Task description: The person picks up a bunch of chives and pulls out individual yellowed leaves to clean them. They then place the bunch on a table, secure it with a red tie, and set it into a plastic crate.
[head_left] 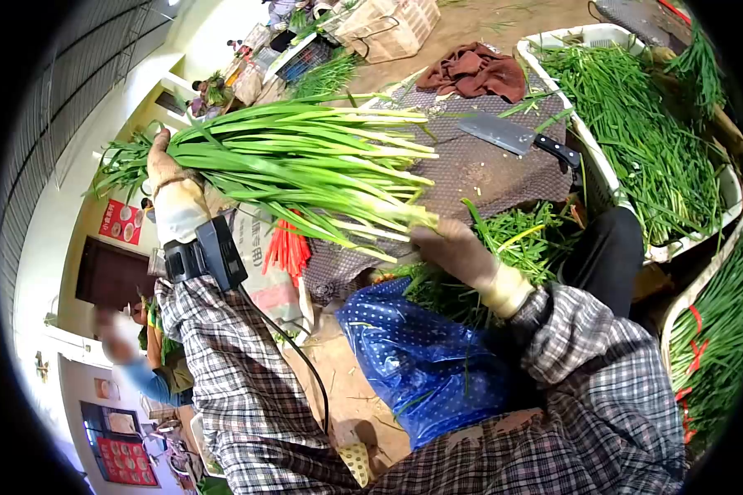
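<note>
A large bunch of garlic chives (pixel 305 153) is held up in front of me, green leaf tips to the left and pale stems to the right. My left hand (pixel 167 165), gloved and with a black device strapped at the wrist, is wrapped round the leafy end. At the lower stem ends, my gloved right hand (pixel 456 252) is closed on some pale stalks; its fingertips are partly hidden. Behind the bunch, a cleaver (pixel 499 134) with a black handle lies on a grey textured mat (pixel 462 169). Loose green leaves (pixel 516 239) lie just beyond my right hand.
A white crate (pixel 611 177) full of chives stands at the right, with red-tied bunches (pixel 702 363) below it. A brown cloth (pixel 475 72) lies on the mat's far edge. Red ties (pixel 289 252) hang by a sack. Blue dotted plastic (pixel 421 346) covers my lap. Another person (pixel 153 371) is at left.
</note>
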Available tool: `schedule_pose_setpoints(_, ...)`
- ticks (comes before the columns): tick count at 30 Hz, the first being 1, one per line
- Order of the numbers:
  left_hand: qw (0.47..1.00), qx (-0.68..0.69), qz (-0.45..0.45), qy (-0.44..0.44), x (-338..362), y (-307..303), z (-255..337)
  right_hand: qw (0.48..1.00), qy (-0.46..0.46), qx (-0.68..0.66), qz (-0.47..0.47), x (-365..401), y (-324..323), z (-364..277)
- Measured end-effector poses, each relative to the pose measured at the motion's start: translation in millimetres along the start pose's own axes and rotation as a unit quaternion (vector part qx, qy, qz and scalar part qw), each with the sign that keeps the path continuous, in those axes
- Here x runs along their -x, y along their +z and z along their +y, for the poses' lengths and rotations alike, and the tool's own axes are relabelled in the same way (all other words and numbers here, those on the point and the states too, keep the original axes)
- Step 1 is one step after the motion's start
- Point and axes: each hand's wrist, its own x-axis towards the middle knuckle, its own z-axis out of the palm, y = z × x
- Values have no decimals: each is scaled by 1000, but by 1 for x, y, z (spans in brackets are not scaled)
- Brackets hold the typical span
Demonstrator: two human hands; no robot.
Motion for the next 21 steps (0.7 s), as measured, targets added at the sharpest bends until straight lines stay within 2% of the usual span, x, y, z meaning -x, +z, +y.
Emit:
schedule_pose_setpoints(1,1000,2,-17,0,-8,-9,-3,978,83,-176,-80,12,-3,-3)
schedule_pose_setpoints(2,1000,20,-16,-10,-12,-15,-4,911,161,-345,-160,25,-8,-7)
schedule_pose_setpoints(3,999,38,-17,-21,-16,-19,-8,803,232,-496,-235,40,-16,-11)
schedule_pose_setpoints(4,998,47,-32,3,-14,-21,-12,660,296,-624,-298,54,-22,-14)
schedule_pose_setpoints(5,999,41,-25,-21,-17,-25,-12,488,345,-724,-345,69,-26,-17)
schedule_pose_setpoints(6,999,39,-20,-5,-21,-29,-12,219,462,-784,-353,84,-27,-21)
schedule_pose_setpoints(7,999,35,-14,10,-25,-34,-12,300,476,-753,-342,103,-23,-50)
schedule_pose_setpoints(9,1000,27,-8,-12,-14,-36,-4,488,230,-611,-580,105,-23,-44)
schedule_pose_setpoints(11,999,38,-20,-3,-20,-45,0,515,168,-591,-598,98,-31,-39)
schedule_pose_setpoints(12,999,41,-18,-7,-17,-47,1,509,226,-630,-541,79,-51,4)
schedule_pose_setpoints(13,999,43,-19,-13,-13,-48,3,512,293,-674,-445,66,-59,25)
schedule_pose_setpoints(14,999,34,-31,-15,-17,-53,3,483,354,-746,-290,61,-51,29)
schedule_pose_setpoints(15,998,28,-45,-17,-21,-57,4,426,426,-786,-137,58,-54,40)
schedule_pose_setpoints(16,998,46,-47,0,-13,-50,1,468,410,-782,25,42,-46,56)
schedule_pose_setpoints(17,998,49,-49,0,-13,-50,-3,406,403,-820,30,24,-41,66)
schedule_pose_setpoints(18,998,13,-49,45,-6,-43,-7,340,397,-852,35,5,-40,75)
schedule_pose_setpoints(19,994,-23,-51,90,-7,-37,-12,130,347,-926,-79,-14,-41,85)
schedule_pose_setpoints(20,996,-31,-75,-23,-20,-40,-8,88,314,-940,94,-30,-38,72)
schedule_pose_setpoints(21,997,-52,-48,-30,-33,-43,-10,507,402,-746,155,-40,-36,61)
